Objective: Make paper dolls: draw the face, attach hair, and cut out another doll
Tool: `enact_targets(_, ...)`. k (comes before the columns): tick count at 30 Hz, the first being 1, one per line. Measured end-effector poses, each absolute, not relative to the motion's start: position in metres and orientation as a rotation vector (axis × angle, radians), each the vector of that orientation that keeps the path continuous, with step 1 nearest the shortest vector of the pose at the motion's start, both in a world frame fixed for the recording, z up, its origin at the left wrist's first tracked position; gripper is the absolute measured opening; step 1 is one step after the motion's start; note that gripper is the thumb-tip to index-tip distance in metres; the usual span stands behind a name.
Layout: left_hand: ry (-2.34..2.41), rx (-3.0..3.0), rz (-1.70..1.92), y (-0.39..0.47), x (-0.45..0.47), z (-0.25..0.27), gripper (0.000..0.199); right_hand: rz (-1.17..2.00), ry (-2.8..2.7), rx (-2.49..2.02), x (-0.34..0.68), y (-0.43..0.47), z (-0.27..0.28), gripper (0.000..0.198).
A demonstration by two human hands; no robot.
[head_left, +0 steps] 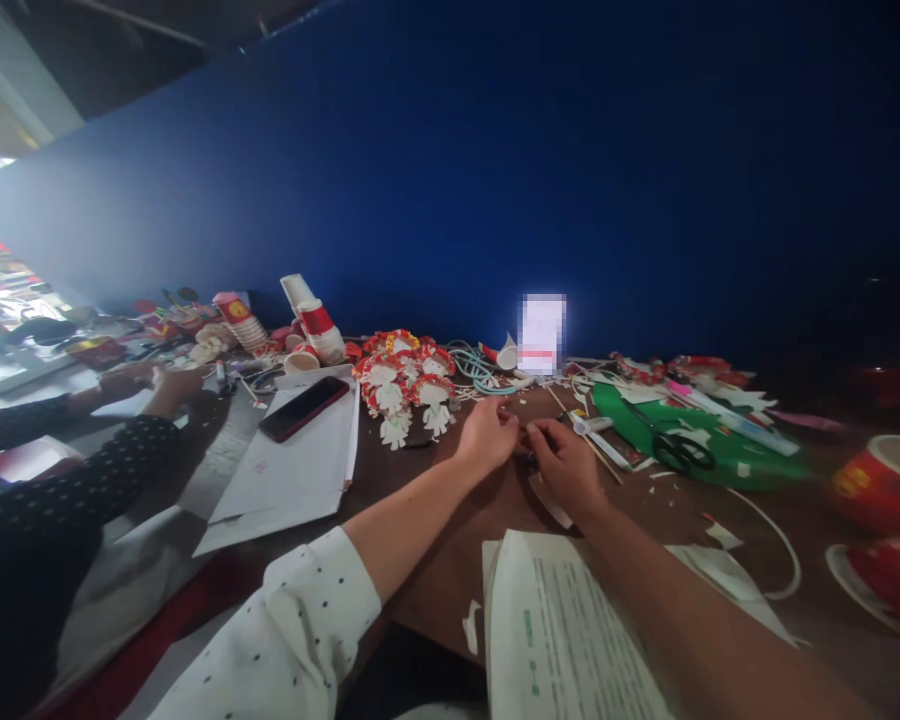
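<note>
My left hand (489, 436) and my right hand (564, 458) are close together above the brown table (412, 540). The fingers of both are curled and pinched. Whatever lies between them is too small and hidden to make out. Under my right hand shows a pale strip of paper (552, 504). Left of my hands lie red-and-white paper cut-out figures (405, 375) in a pile. Scissors with black handles (682, 450) rest on a green sheet (754, 465) to the right.
A printed booklet (570, 630) lies in front of me. A phone (304, 408) rests on white papers (292, 470). Stacked paper cups (319, 330), light-blue cord (480, 368) and a bright blurred screen (541, 340) line the back. Another person's hands (169, 388) are at left; a red cup (881, 485) stands right.
</note>
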State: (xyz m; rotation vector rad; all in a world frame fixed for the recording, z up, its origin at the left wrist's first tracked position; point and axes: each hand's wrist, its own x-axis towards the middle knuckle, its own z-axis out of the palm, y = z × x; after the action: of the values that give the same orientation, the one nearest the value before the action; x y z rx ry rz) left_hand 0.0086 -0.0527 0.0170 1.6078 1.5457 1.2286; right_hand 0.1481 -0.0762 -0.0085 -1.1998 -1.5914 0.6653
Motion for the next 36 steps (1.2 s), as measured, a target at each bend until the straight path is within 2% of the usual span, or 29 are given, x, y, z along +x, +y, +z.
enact_targets(10,1.421,1.564,1.29,-0.057,0.033,-0.011,0.028,0.617,-1.532,-1.206,0.152,-0.074,-0.005,0.029)
enact_targets(17,1.39,1.428,1.193,-0.058,0.032,0.0,0.026,0.695,-1.52,-1.237,0.151,-0.076,-0.002,0.025)
enact_targets(36,1.368,1.468,1.088,-0.062,0.025,-0.005,0.025,0.469,-1.707,-1.158,0.154,-0.085,0.007,0.016)
